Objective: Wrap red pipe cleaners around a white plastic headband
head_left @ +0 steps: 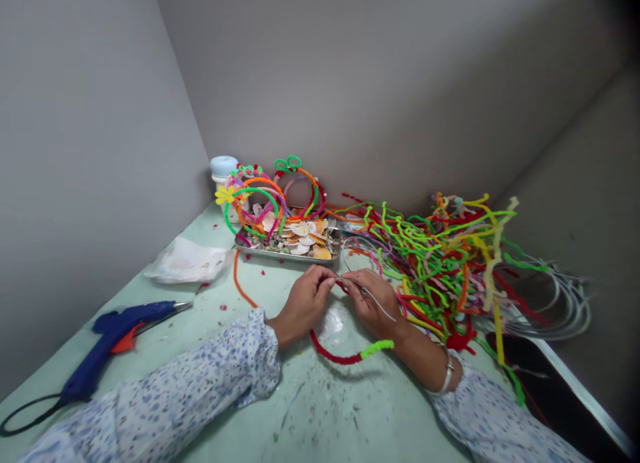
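My left hand [303, 304] and my right hand [371, 304] meet at the middle of the table, fingers pinched together on a thin metal headband [381, 305]. A red pipe cleaner [333, 355] wraps part of the band and curves down under my hands, ending in a short lime green piece [376, 347]. Both hands grip the band where the red wrap ends. An orange pipe cleaner [241, 286] lies just left of my left hand.
A metal tray [285, 252] of shells with several wrapped headbands [260, 199] stands behind. A big tangle of coloured pipe cleaners [435, 256] and bare headbands [565, 303] lies right. A blue glue gun [113, 339] and plastic bag [185, 259] lie left.
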Demonstrator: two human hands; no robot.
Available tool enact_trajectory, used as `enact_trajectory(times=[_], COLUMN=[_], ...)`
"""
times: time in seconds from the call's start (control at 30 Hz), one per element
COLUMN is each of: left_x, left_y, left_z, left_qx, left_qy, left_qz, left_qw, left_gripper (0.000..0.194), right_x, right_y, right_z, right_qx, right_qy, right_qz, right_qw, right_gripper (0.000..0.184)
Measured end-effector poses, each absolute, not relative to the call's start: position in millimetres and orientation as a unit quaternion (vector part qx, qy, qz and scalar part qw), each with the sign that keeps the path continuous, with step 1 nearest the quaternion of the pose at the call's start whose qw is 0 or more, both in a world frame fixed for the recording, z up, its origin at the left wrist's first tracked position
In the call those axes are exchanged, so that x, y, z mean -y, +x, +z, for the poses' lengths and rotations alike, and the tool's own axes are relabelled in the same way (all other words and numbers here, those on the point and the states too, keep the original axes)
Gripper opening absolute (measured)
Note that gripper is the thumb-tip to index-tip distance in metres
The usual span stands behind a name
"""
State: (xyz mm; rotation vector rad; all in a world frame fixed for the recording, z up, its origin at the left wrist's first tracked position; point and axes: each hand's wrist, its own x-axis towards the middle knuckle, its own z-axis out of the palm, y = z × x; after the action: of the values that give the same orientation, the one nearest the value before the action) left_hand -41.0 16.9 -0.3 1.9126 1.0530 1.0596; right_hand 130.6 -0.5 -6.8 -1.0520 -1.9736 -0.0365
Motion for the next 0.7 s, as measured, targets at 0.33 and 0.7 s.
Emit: enact_trajectory(times=[0.33,0.7], left_x=[-17.3,-24.0], left_y=[-41.2,-37.7], left_z=[1.3,-3.9], left_qx=[-0.405,-0.37], left_qy=[0.731,0.615], left_qz=[0.387,0.373], left_qw=[0.389,0.588], left_gripper=[0.017,0.021], right_x=[-1.8,-1.8], right_y=[131.6,132.0], right_z=[-11.5,-11.0], right_qx=[0.805,0.808], right_qy=[-0.405,-0.397], right_qz=[-0.011,-0.008], right_qw=[0.433,0.436], right_gripper=[0.016,0.015])
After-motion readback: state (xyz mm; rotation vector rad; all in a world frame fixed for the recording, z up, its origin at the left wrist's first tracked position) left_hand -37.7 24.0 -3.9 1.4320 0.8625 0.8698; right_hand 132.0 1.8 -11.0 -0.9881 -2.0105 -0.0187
